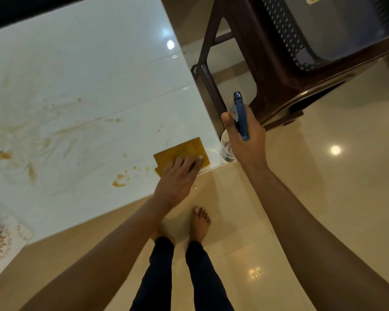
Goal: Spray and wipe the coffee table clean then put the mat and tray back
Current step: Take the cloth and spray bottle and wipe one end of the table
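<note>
While brown smears cover its white glossy top, the bench [94,70] fills the upper left. Dark plastic chair [285,70] stands just beside the bench's right edge. Patterned mat [0,239] lies by the bench's near left corner. Yellow cloth [184,151] sits on the bench's near right corner, left hand [177,176] pressing it flat, fingers straight. Right hand [245,140] off that same corner, grip clenched around the spray bottle [240,113].

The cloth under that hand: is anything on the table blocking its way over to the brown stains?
Nothing visible does. The left hand rests flat on the cloth at the table's near corner, and only bare tabletop lies between it and the stains.
</note>
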